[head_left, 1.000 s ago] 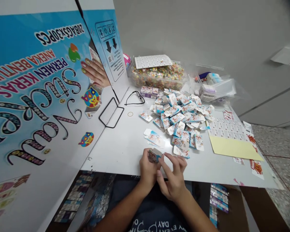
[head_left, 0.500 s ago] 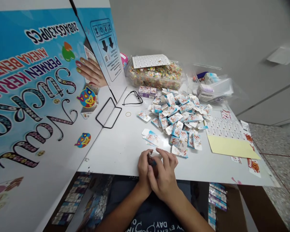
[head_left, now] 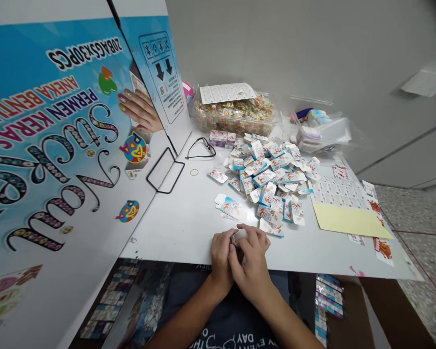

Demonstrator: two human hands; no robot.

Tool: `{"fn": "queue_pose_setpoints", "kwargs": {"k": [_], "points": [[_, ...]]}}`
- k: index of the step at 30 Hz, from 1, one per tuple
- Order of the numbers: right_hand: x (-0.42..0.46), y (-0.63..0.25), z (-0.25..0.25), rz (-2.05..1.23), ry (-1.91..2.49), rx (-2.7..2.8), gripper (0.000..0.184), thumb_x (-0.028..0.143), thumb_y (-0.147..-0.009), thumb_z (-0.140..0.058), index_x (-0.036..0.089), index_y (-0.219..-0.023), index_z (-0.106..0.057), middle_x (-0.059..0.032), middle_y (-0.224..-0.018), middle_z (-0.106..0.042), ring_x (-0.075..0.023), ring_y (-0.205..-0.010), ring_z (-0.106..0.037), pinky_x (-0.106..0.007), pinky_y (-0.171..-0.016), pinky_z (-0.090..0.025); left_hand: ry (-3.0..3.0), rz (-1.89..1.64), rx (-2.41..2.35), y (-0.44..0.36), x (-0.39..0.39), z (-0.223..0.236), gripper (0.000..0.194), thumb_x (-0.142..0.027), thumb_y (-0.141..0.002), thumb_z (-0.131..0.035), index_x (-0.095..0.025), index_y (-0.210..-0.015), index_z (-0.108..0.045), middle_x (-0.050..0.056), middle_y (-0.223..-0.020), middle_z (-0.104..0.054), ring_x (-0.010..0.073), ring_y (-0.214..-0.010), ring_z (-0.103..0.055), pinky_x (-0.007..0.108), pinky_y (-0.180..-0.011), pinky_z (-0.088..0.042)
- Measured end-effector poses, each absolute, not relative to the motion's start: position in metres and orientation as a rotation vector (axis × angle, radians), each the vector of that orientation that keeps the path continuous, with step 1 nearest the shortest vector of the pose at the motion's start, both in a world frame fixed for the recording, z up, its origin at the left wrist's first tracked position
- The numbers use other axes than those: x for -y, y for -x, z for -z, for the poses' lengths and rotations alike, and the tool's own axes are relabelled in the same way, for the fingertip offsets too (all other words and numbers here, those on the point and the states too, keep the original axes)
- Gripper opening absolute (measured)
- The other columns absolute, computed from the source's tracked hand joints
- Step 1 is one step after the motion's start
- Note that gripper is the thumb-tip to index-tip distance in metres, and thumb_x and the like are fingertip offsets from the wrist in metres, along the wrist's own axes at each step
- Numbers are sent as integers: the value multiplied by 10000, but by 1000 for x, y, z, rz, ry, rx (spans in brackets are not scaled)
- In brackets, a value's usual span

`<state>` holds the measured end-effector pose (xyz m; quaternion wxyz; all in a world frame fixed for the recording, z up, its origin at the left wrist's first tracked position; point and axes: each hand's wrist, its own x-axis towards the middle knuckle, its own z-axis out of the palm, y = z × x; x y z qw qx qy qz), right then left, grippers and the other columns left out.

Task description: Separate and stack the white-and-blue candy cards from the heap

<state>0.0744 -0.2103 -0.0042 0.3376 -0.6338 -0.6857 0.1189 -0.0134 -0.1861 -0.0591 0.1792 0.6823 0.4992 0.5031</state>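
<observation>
Close to the table's front edge, my left hand [head_left: 221, 257] and my right hand [head_left: 252, 259] meet around a small cardboard box [head_left: 240, 234]. Fingers of both hands are closed on it, so only a pale flap and a bit of its side show. Just beyond my hands lies a short stack of flattened blue-and-white boxes [head_left: 230, 207]. To the right of that stack spreads a heap of small blue-and-white boxes [head_left: 272, 174] with hand pictures, many with their flaps open.
A large printed carton [head_left: 69, 145] walls off the left side. Glasses [head_left: 201, 148], a black wire stand [head_left: 166, 170] and a rubber band [head_left: 194, 172] lie nearby. Behind the heap are a clear bin [head_left: 236, 116] of colourful packets and another plastic bin [head_left: 323, 133]. Yellow paper [head_left: 350, 220] lies right.
Both hands have drawn together around the small box, covering most of it. My right fingers, spread earlier, are now curled against it. The view has shifted slightly.
</observation>
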Motion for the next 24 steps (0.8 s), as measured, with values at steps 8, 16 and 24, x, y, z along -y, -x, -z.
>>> {"fn": "queue_pose_setpoints", "kwargs": {"k": [8, 16, 24], "points": [[213, -83, -1, -251, 1448, 1936, 159, 103, -908, -496, 202, -985, -594, -121, -1343, -498, -306, -1173, -448, -526, -940, -390, -1663, -1380, -1304, 15, 185, 60, 315, -215, -888, -513, -190, -1200, -548, 102, -1125, -658, 244, -1007, -627, 397, -863, -506], [204, -110, -16, -561, 1348, 2048, 277, 98, -948, -454, 225, -1176, -548, -126, -1291, -486, -238, -1158, -501, -410, -958, -487, -1331, -1268, -1155, 12, 183, 59, 288, -252, -757, -707, -216, -918, -470, -5, -841, -592, 149, -696, -552, 264, -632, -435], [198, -118, -16, -514, 1278, 2116, 353, -13, -889, -396, 211, -1110, -557, -119, -1294, -533, -249, -1122, -520, -434, -925, -489, -1156, -994, -784, 28, 175, 37, 278, -301, -883, -624, -214, -1099, -471, 30, -983, -624, 171, -893, -600, 281, -796, -473]]}}
